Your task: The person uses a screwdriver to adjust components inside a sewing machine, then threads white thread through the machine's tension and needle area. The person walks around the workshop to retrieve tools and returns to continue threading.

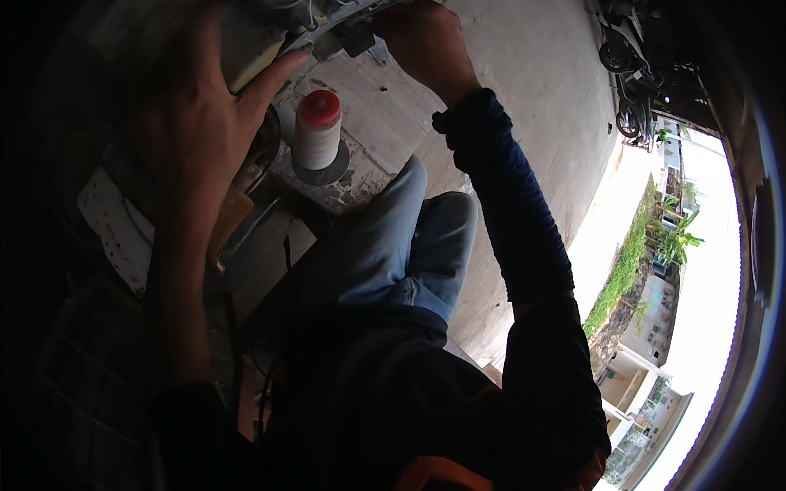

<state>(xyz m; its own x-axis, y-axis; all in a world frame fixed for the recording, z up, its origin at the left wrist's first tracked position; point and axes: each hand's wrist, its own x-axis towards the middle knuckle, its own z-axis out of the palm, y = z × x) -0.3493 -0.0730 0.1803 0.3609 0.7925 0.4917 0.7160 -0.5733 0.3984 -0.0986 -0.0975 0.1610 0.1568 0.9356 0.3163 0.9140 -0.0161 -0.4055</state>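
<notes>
One white thread spool [317, 141] standing on the near side of a grey machine part [334, 21]

It stands on the rough, worn counter [359, 185], between left hand [195, 123] and right hand [428, 45], with round red cap [319, 105] and dark disc [334, 169] below. Left grip is apart, thumb spread from fingers; right fingertips are hidden, so I cannot tell. The spool seems light and firm, its wound thread smooth, maybe slippery; better to hold around the body, as the fine loose thread [308, 79] could snag
</notes>
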